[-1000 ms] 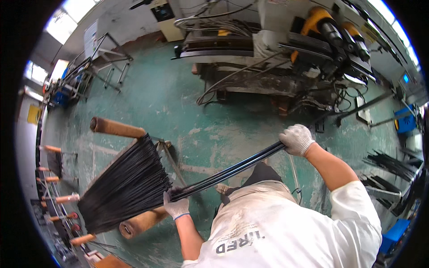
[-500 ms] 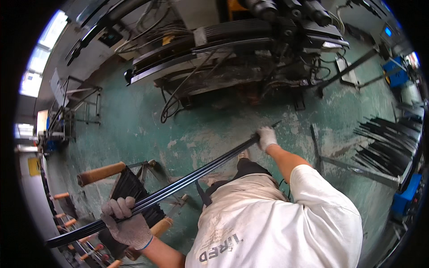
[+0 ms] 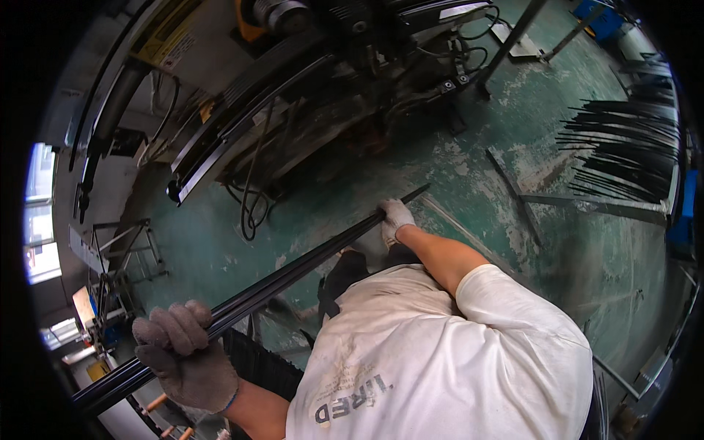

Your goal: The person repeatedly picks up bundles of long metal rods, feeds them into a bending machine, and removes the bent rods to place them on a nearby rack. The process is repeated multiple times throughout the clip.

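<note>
A bundle of long, thin black strips runs slantwise across my front, from the lower left up to the middle. My left hand, in a grey work glove, is closed round the bundle near its lower left end. Toward the other end my right hand, in a paler glove, grips the same strips, and a short tip sticks out past it. Whether the strips are metal or plastic I cannot tell. Below the bundle, next to my left wrist, more black strips lie stacked, partly hidden by my arm.
A large dark machine with hanging cables stands ahead. At the right, a metal rack carries many black strips. A metal frame stand is at the left, and orange-brown rollers show at lower left. The green floor is worn.
My view has turned to the right, so the machine and rack sit differently. Both hands keep hold of the bundle; my left hand is raised closer to me, and the padded stand has mostly left view.
</note>
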`<state>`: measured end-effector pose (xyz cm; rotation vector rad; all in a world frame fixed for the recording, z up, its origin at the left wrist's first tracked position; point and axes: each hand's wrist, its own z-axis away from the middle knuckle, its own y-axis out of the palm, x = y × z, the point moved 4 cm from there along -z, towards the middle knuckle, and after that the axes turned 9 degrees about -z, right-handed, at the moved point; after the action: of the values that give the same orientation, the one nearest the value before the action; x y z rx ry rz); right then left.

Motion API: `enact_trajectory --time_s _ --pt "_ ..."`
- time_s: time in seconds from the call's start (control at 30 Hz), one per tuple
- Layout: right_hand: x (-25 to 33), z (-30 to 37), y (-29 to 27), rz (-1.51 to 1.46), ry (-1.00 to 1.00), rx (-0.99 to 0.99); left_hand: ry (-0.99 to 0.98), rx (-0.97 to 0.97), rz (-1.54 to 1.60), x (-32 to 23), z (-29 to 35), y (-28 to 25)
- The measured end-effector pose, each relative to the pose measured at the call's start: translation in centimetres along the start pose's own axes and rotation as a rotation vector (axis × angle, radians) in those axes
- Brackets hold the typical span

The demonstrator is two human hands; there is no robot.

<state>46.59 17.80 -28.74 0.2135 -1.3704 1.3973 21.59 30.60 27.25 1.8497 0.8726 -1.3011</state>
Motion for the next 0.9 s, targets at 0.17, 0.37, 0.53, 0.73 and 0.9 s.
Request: enact_trajectory --time_s 0.17,0.37,0.53,0.73,0.9 --pt "4.3 0.6 -3.6 0.002 0.025 -0.056 0.015 -0.017 0.001 -1.0 -3.0 -4.2" --pt "5.9 0.2 -10.3 -0.318 0.320 -0.564 0.006 -0.021 0.226 -1.9 -7.1 -11.2" --pt "6.8 -5.5 -9.9 -2.243 0.204 -0.181 -0.079 -0.251 0.393 5.4 -11.0 -19.8" --pt "14.2 -9.6 -15.3 -2.030 0.085 -0.475 -0.234 -0.412 0.372 10.4 -15.6 -31.2" --pt "24.6 -10.3 -23.1 -1.860 -0.120 -0.645 -0.211 -0.307 0.375 12.2 -18.8 -38.2"
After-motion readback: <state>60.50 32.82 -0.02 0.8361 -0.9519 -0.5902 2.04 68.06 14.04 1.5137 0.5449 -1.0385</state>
